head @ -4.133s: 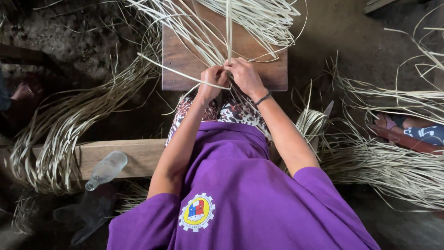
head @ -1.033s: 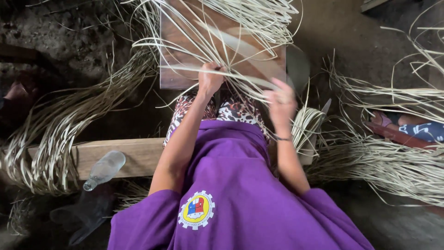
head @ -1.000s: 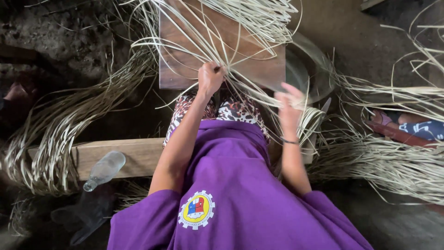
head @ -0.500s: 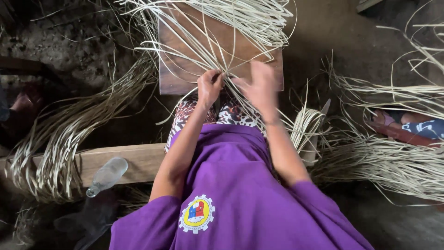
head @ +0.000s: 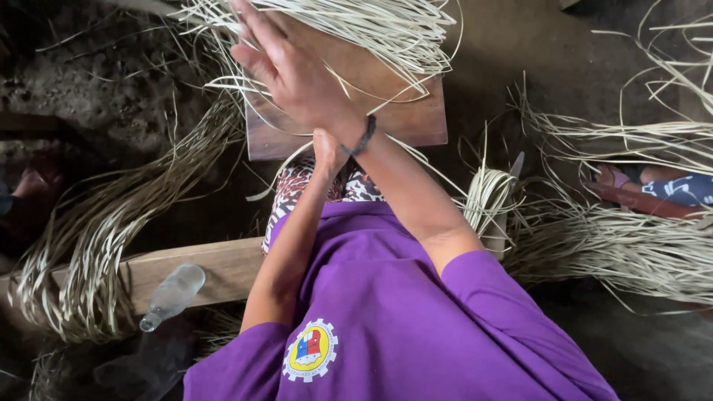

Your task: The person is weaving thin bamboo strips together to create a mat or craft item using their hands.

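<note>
Reaching up across the wooden board (head: 416, 119), the right hand (head: 297, 70) has its fingers stretched flat and holds nothing, while the left hand (head: 327, 148) is mostly hidden beneath that wrist, so its grip cannot be told. Pale straw strips (head: 371, 26) fan loosely over the board's far edge; by the look of it, little is woven and most strands remain. One board, one plastic bottle (head: 172, 293), strips beyond counting.

Under the right hand's (head: 297, 70) flat, spread grip the straw strips (head: 386, 30) are pale cream-yellow and the board (head: 405, 119) beneath them is reddish brown; a dark band (head: 365, 135) circles that wrist. Nearer the body from the grip, the lap cloth (head: 293, 193) has a maroon, white and black print, and the shirt (head: 401, 312) is purple with a round yellow, red and blue badge (head: 310, 349). Left of the grip lie a pale tan plank (head: 200, 271) and a clear bottle (head: 172, 295).
</note>
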